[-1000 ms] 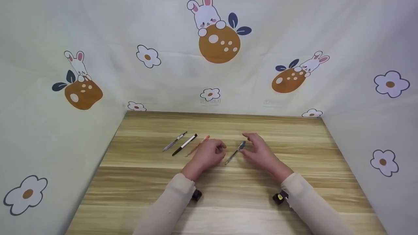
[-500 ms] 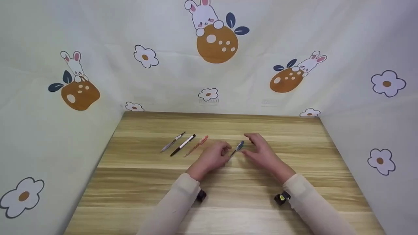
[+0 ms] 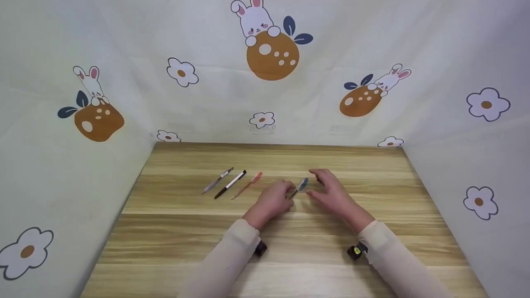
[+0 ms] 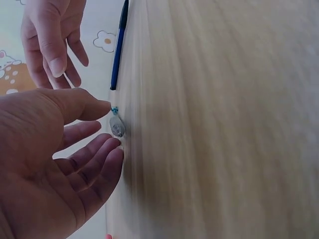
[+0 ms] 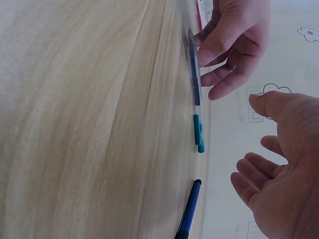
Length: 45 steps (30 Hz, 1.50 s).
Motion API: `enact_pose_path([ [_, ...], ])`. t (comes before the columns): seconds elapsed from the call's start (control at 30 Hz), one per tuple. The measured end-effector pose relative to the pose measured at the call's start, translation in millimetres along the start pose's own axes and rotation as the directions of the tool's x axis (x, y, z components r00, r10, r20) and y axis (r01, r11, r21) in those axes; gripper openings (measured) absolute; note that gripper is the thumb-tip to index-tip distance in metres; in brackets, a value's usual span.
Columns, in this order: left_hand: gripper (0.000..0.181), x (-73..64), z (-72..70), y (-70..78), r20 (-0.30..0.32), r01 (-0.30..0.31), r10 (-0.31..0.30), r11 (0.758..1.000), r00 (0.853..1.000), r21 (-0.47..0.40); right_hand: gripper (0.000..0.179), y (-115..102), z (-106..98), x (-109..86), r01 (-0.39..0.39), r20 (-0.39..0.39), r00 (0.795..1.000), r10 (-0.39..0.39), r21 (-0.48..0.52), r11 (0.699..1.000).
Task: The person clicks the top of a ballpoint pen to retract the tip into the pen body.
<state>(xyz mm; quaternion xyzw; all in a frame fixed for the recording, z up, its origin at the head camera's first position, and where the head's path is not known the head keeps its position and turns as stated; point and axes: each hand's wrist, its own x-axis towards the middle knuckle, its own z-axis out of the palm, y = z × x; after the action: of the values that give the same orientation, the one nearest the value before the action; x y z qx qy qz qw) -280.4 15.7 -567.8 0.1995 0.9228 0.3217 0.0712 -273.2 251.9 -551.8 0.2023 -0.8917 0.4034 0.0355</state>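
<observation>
A clear pen with a teal cap end (image 3: 303,183) lies on the table between both hands. My left hand (image 3: 275,196) is at its tip end, thumb and fingers bent loosely on either side. In the left wrist view, the pen's end (image 4: 117,127) shows in the gap between thumb and fingertips. My right hand (image 3: 333,192) is spread beside the teal end, thumb apart from the fingers, holding nothing. A dark blue pen (image 5: 189,209) lies near the right hand in the right wrist view; that hand hides most of it from the head camera.
Left of the hands, three pens lie slanted in a row: a grey clear one (image 3: 217,180), a black-and-white one (image 3: 230,184) and an orange one (image 3: 247,185). Printed cloth walls (image 3: 215,99) enclose the wooden table (image 3: 174,240) at the back and sides.
My left hand has moved right, away from the orange pen, to the tip end of the teal-ended pen. The right hand stays nearly in place. The head view has shifted slightly.
</observation>
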Motion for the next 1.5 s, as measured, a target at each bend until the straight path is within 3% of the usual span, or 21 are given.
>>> enact_pose_path([
  [0.23,0.04,1.4,4.1,6.5,-0.023,-0.014,0.015,0.999,1.0,0.051,0.064,4.0,-1.5,-2.3,0.031,-0.006,0.999,-0.031,-0.026,0.999],
  [0.47,0.039,5.0,8.2,8.6,-0.02,0.026,-0.025,0.997,0.999,0.078,0.065,4.0,-3.6,-3.3,-0.005,-0.012,1.0,0.005,-0.024,1.0],
  [1.0,0.035,6.4,9.8,13.2,-0.042,0.029,-0.024,0.993,0.999,0.114,0.063,7.1,-4.4,-7.1,-0.007,-0.027,1.0,0.007,0.004,1.0],
  [1.27,0.028,6.9,6.3,11.3,-0.036,0.027,-0.026,1.0,0.999,0.013,0.064,5.8,-5.5,-7.0,-0.038,-0.018,0.999,0.039,0.036,0.999],
  [1.4,0.027,6.1,6.5,10.1,-0.059,0.003,-0.009,0.995,0.998,-0.1,0.064,5.8,-5.0,-4.3,-0.062,-0.05,0.997,0.067,0.087,0.994],
  [1.5,0.028,5.8,7.6,9.7,-0.067,0.004,-0.019,0.975,0.998,-0.224,0.06,5.4,-4.0,-1.5,-0.079,-0.101,0.991,0.092,0.129,0.988],
])
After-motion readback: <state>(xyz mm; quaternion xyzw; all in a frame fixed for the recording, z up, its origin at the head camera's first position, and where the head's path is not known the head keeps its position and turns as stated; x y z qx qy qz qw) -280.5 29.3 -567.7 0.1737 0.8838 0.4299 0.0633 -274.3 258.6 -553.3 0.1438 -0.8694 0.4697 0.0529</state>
